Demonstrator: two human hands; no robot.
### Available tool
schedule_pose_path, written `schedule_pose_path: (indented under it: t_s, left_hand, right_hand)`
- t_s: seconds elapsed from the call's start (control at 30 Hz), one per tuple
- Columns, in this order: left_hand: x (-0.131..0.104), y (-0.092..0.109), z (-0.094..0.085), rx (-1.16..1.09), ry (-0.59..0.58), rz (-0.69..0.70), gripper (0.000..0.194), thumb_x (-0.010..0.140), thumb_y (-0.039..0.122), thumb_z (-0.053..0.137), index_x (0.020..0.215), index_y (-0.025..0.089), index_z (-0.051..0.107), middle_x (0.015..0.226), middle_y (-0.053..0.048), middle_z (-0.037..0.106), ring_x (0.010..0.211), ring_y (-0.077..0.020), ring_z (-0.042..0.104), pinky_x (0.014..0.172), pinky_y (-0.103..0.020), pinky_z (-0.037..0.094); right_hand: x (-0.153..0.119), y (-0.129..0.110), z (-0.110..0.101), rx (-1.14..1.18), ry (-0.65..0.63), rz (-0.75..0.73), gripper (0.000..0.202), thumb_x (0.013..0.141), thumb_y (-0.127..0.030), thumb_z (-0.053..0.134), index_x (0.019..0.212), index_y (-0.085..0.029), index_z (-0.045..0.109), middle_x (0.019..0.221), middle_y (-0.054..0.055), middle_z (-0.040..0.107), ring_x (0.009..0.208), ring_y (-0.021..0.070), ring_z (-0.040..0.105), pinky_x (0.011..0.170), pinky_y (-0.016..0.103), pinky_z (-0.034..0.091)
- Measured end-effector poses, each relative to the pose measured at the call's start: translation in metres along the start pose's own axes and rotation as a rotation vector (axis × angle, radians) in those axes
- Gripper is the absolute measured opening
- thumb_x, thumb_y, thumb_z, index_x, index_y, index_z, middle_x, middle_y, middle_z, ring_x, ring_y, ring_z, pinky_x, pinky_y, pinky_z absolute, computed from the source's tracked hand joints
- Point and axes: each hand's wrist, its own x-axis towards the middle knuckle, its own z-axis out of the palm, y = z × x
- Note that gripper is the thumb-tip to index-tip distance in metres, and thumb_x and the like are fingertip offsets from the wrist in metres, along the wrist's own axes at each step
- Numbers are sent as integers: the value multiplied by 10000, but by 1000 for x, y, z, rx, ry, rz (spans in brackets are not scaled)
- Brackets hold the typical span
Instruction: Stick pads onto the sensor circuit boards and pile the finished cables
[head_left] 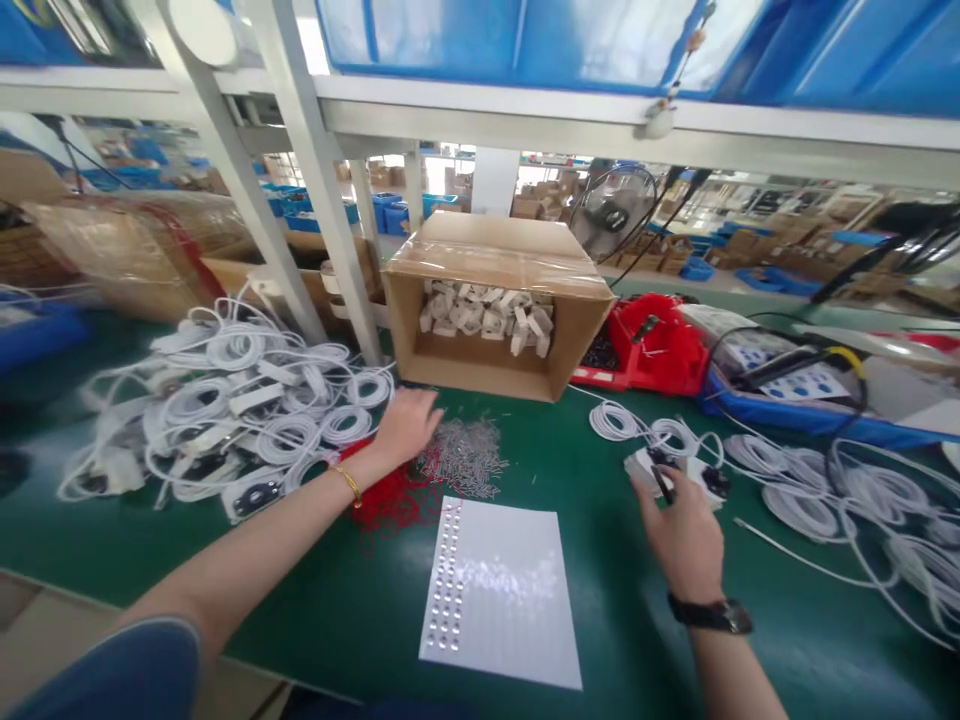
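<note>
Green workbench, left hand beside grey pile, right hand at housing

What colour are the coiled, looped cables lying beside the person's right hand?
White; the coiled cables show best in the head view, the only one.

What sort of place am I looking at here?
Probably a factory assembly area: coiled white cables lie heaped beside an open cardboard box of white parts, with blue bins farther back.

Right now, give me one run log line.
left hand: beside small grey pieces | right hand: at white casing | sheet: on green table | carton: white parts inside
</note>
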Motion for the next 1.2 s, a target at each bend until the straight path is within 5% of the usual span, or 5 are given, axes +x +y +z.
schedule_pose_path:
  t_s: [0.23,0.4,0.7,1.07,1.2]
  left_hand:
    - [26,-108,-7,97,-75,-200,479,835,165,506,1294,65,411,1125,-191,583,1026,-282,564,892,-424,424]
    - [36,-135,-4,117,-146,-175,336,890,344,523,1164,149,522,1067,-74,589,958,-208,574,854,-426,461]
    - [7,-168,-46,146,-123,-58,306,777,61,426,991,201,594,859,-74,613,897,-229,568,778,-326,425]
    - [-21,-170,-59,106,3,84,171,815,104,435,846,156,595,873,-115,577,906,-262,540,829,-403,425]
    - [-24,-171,-58,129,42,76,162,798,73,464,855,166,583,887,-104,577,909,-253,539,839,-393,437]
  right_hand:
    - [-44,-52,12,293,-334,-134,283,935,-373,280,989,-191,491,840,92,628,706,241,622,596,337,464]
    - [-77,-89,18,211,-451,-362,239,946,-265,274,896,-212,501,869,69,557,695,200,612,643,329,480]
    - [-67,-105,14,146,-463,-503,249,974,-275,289,991,-214,530,895,61,580,746,198,613,663,323,479]
    - [14,-357,83,110,-571,-886,398,911,-377,462,1291,-263,430,1348,71,429,1058,204,576,851,315,471]
    - [16,-407,116,24,-577,-900,306,905,-327,468,1181,-201,512,1228,125,506,963,230,623,767,340,491]
